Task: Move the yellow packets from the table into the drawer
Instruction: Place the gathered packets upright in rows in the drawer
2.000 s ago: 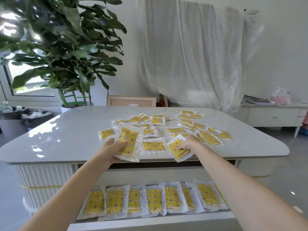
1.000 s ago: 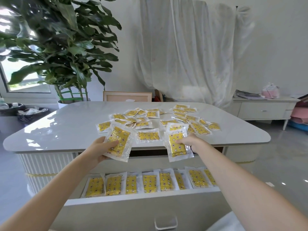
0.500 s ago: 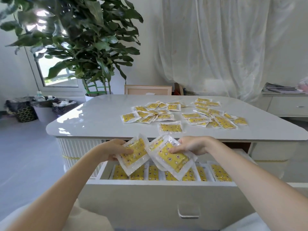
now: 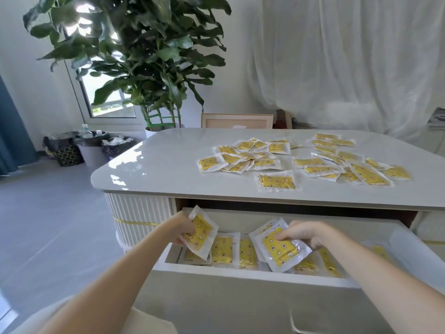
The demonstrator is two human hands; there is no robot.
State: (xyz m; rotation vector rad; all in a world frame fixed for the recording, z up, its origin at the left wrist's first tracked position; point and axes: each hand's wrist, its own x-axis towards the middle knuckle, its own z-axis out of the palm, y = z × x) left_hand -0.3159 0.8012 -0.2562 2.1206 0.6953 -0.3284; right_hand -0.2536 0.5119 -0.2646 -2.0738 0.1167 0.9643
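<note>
Over the open white drawer (image 4: 240,271), left hand (image 4: 183,228) grips a near-upright yellow plastic packet (image 4: 200,233); right hand (image 4: 307,233) pinches a second yellow packet (image 4: 280,250), slanting down-right.

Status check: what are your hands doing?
Left hand grips a yellow packet; right hand grips a packet stack, both over open drawer. Loose packets lie on table. Nothing blocking.

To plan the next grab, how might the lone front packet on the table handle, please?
Likely light: the left hand holds a similar packet by one edge. The lone packet looks thin and crinkly-edged, probably floppy. Glossy film may slide on the shiny table.
</note>
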